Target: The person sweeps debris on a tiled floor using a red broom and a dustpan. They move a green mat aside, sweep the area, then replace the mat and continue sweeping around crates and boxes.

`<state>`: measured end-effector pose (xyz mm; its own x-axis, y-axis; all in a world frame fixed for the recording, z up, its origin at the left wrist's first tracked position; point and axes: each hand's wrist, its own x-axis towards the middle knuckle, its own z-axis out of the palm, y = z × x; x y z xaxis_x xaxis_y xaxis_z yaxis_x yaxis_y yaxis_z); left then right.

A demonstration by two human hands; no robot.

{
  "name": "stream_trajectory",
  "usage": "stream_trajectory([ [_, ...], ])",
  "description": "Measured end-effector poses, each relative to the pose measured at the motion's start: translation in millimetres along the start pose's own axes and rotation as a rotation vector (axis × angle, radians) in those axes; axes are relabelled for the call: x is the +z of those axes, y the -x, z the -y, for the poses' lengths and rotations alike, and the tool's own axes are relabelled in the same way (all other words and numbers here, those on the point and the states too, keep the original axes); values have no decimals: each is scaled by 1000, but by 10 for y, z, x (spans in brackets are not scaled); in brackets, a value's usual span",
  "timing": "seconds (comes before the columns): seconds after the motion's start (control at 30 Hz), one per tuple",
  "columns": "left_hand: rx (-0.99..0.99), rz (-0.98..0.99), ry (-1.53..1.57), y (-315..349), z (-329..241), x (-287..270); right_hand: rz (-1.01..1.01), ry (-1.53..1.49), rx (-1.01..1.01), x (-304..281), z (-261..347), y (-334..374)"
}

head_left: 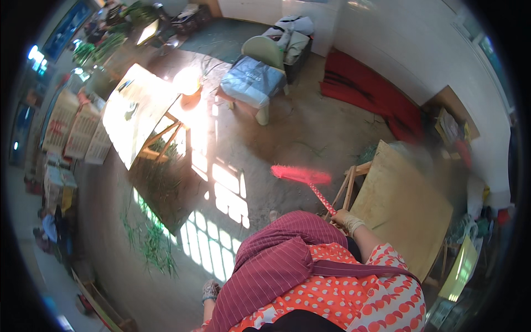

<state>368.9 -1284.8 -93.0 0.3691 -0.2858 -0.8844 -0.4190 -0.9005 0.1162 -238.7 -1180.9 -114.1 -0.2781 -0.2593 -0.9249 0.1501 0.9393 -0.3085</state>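
My right hand [340,216], a pale band round its wrist, is closed on the handle of a broom. The broom [322,197] has a red handle with light dots and a bright pink-red head, which is blurred just above the floor in front of me. Low on the left, what looks like my left hand [211,289] hangs beside my maroon striped clothing, in or under a grey patterned covering. Its fingers cannot be made out, and I see nothing held there.
A wooden board table [406,207] stands close on my right; another sunlit table [138,105] is at left. Ahead is a chair [260,77] with a blue-grey bag. Green plant stems [155,246] litter the floor. Red cloth [368,91] lies by the wall; crates [72,122] line the left.
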Motion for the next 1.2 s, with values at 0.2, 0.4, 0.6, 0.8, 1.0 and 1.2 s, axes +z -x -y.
stream_trajectory([
  [0.2,56,60,-73,-315,-1054,-263,-129,-140,-33,-369,771,-332],
  [0.4,290,173,104,-855,-3365,-63,-216,-450,-10,-561,1594,-800],
  [0.6,1201,-104,-1026,-668,-6538,818,-316,-443,135,-642,2441,-954],
  [0.8,1343,124,-885,528,-8876,2356,-327,-527,204,-1134,3212,-1234],
  [1.0,1629,134,-1037,1053,-10199,3909,-382,-481,163,-1748,3807,-2024],
  [1.2,1764,25,-1309,1009,-11305,5280,-406,-132,154,-2423,4176,-2907],
])
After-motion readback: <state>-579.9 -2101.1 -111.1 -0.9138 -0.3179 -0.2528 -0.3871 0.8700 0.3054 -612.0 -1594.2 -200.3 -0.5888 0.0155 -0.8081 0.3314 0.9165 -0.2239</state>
